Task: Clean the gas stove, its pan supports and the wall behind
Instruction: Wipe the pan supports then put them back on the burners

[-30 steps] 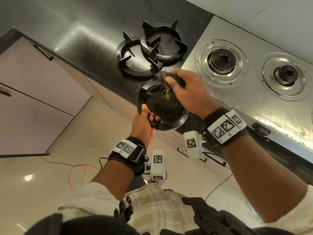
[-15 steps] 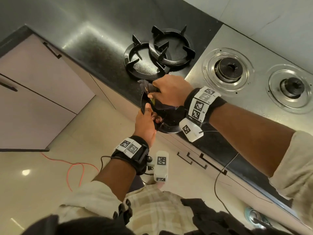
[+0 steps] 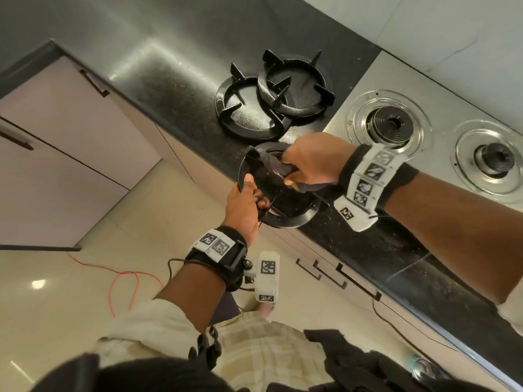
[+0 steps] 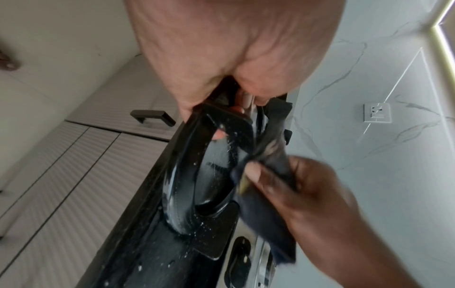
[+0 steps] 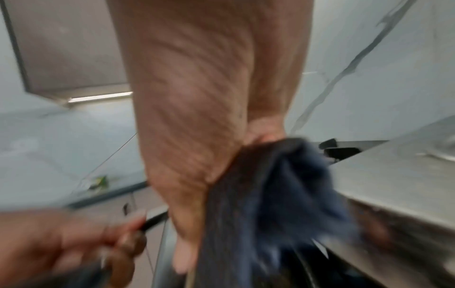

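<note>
Gripping the near rim of a black pan support (image 3: 285,219), the left hand (image 3: 243,210) has its thumb on top and its fingers curled through the ring; the support stands at the front edge of the dark table (image 3: 169,80). The right hand (image 3: 314,159) holds a bunched dark blue cloth (image 4: 270,155) pressed against the support's far side, and its fingers are hidden under the cloth. A bit of yellow shows at the cloth's fold; what it is cannot be made out. Two more pan supports (image 3: 271,94) lie overlapping on the table behind. The steel stove (image 3: 353,108) is cut off at the right. The right wrist view is blurred.
</note>
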`<state>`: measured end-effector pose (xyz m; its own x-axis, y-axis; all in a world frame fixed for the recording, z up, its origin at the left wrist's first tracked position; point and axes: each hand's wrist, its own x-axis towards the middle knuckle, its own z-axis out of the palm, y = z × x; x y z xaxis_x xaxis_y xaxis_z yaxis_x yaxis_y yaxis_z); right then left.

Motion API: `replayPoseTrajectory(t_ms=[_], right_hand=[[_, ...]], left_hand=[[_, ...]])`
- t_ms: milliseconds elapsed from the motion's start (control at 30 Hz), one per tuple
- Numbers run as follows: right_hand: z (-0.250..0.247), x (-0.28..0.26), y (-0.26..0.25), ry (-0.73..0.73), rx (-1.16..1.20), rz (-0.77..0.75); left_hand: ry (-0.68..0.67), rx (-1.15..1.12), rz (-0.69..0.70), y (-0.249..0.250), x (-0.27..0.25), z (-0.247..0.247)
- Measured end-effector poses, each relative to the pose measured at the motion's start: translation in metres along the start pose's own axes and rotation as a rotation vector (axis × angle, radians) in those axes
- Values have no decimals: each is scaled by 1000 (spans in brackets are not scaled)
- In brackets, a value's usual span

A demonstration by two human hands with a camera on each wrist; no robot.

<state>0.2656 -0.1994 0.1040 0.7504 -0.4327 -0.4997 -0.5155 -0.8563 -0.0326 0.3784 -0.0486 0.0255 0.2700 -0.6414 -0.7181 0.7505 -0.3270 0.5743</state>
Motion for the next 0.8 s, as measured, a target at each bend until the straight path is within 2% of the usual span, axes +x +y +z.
replayPoseTrajectory(t_ms=[67,133,200,267,333,433,500,567,700,800], right_hand=[[-7,-15,14,-20,183,70],[-9,-17,25,179,339,136],[-9,-10,25,373,367,206],[-6,3,17,444,394,220],[4,22,8,404,372,165],[23,44,-7,272,324,54],[29,46,-12,265,232,30],[30,40,-6,290,103,65],[22,29,8,218,-33,323],[17,34,4,170,30,311]], left_hand=[[-8,23,8,4,3,-1],[-4,40,8,4,3,0],[11,52,12,2,4,1],[29,53,16,-1,4,2],[36,72,27,-1,5,2],[69,149,39,-1,7,1],[91,150,40,-3,8,-1],[98,140,50,-2,7,-1],[90,166,71,7,6,1],[93,184,71,6,9,-3]])
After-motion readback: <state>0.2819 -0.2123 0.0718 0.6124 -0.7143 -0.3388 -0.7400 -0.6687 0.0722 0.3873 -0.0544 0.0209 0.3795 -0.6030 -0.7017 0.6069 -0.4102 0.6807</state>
